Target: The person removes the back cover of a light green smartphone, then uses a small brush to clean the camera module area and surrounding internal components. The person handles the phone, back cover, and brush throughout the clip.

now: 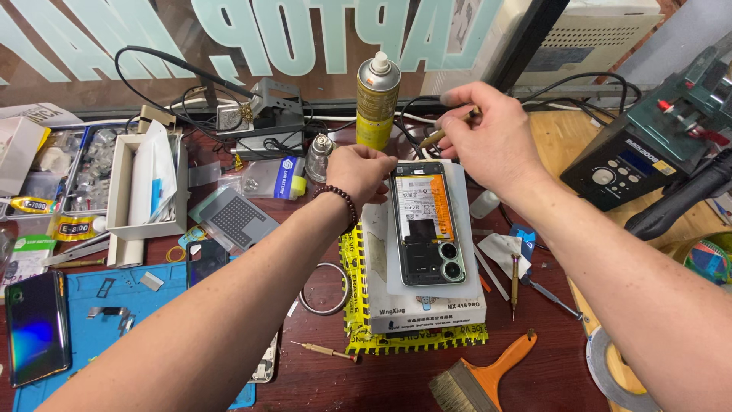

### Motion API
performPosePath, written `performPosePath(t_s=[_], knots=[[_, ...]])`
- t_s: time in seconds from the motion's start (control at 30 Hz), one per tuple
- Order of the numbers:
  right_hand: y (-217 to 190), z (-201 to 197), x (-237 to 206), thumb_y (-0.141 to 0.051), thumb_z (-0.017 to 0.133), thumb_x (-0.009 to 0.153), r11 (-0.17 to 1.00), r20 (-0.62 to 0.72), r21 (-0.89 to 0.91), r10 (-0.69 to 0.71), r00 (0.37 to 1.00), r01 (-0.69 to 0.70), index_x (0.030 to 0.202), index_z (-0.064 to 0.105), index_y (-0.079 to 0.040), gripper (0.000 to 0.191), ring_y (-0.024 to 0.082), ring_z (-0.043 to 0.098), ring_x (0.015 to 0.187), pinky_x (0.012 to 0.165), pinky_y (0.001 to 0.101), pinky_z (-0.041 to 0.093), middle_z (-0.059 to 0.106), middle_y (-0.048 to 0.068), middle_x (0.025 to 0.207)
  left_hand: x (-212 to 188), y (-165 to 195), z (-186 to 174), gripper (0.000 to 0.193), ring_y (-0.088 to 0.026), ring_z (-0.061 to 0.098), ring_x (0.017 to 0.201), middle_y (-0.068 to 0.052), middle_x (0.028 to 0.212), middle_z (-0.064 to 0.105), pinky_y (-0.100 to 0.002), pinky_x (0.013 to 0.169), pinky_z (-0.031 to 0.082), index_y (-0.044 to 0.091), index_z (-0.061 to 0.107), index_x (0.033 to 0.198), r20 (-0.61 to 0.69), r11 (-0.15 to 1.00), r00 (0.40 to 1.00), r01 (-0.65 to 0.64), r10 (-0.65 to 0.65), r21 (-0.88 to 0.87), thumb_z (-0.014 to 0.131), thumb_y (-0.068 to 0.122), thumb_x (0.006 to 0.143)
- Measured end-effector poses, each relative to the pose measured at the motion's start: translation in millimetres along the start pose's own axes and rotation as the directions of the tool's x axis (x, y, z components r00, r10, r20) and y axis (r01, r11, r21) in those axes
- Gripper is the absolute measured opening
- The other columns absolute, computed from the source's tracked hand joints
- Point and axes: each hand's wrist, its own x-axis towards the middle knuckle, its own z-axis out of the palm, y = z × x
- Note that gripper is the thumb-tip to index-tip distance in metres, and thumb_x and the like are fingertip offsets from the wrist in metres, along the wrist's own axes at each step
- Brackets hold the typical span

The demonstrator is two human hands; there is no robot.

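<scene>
An opened smartphone (423,221), its back cover off so the battery and camera rings show, lies face down on a white heating pad (465,301) at the middle of the dark workbench (534,358), with yellow tape (358,305) under the pad's near and left edges.

The left hand (360,172) rests at the phone's far left corner, fingers curled in and fingertips touching the frame edge there; whether it pinches anything small cannot be told. A bead bracelet (341,202) circles its wrist.

The right hand (488,133) hovers just beyond the phone's far end, thumb and fingers closed round a slim brown-handled tool (450,130) that slants down and left, its tip near the phone's far edge, close to the left fingertips. The phone thus lies on the near side of both hands, directly below them.

Just beyond the hands stands a yellow spray can (377,95). A small glass bottle (318,156) stands left of the left hand. Far left sits a soldering iron stand (259,114). At the near left a blue work mat (114,305) carries small parts, with a dark phone (34,328) on its left edge. A brush with an orange handle (480,374) lies near, right of the pad, and a precision screwdriver (515,286) lies just right of the pad. A black control unit (633,160) sits at the far right.
</scene>
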Motion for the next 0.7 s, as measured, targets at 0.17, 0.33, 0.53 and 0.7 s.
performPosePath(t_s=[0.17, 0.33, 0.53, 0.7], knots=[[4.9, -16.7, 1.6, -0.004, 0.064, 0.095, 0.998, -0.070, -0.043, 0.043, 0.997, -0.046, 0.122, 0.062, 0.002, 0.027, 0.013, 0.073, 0.074, 0.060, 0.0274, 0.062, 0.071, 0.009, 0.096, -5.2, 20.5, 4.2, 0.035, -0.019, 0.073, 0.062, -0.010, 0.078, 0.074, -0.033, 0.052, 0.061, 0.001, 0.073, 0.088, -0.042, 0.944, 0.998, -0.035, 0.052, 0.328, 0.086, 0.032, 0.075], [10.3, -23.2, -4.1, -0.005, 0.064, 0.095, 0.999, -0.069, -0.001, 0.043, 0.997, -0.043, 0.121, 0.063, 0.002, 0.026, 0.013, 0.072, 0.074, 0.061, 0.0268, 0.062, 0.070, 0.009, 0.098, -6.2, 27.2, 10.0, 0.034, -0.018, 0.074, 0.064, -0.009, 0.080, 0.076, -0.033, 0.052, 0.062, 0.002, 0.074, 0.088, -0.020, 0.912, 0.997, -0.064, 0.078, 0.405, 0.087, 0.028, 0.071], [7.5, -19.2, -6.3, -0.005, 0.065, 0.095, 0.998, -0.061, 0.035, 0.046, 0.997, -0.044, 0.120, 0.063, 0.002, 0.026, 0.013, 0.073, 0.074, 0.061, 0.0266, 0.063, 0.070, 0.009, 0.098, -0.9, 26.8, 9.3, 0.032, -0.015, 0.073, 0.063, -0.007, 0.079, 0.075, -0.033, 0.052, 0.063, 0.003, 0.074, 0.088, -0.009, 0.921, 1.000, -0.022, 0.028, 0.390, 0.085, 0.028, 0.071], [0.8, -13.4, -9.1, -0.005, 0.064, 0.094, 0.999, -0.038, 0.022, 0.027, 0.999, -0.026, 0.121, 0.063, 0.001, 0.027, 0.013, 0.074, 0.076, 0.062, 0.0263, 0.063, 0.070, 0.008, 0.097, 8.3, 18.1, 7.7, 0.031, -0.018, 0.071, 0.066, -0.009, 0.085, 0.072, -0.035, 0.055, 0.063, 0.003, 0.071, 0.093, 0.012, 0.973, 0.999, 0.043, -0.047, 0.227, 0.082, 0.028, 0.079]])
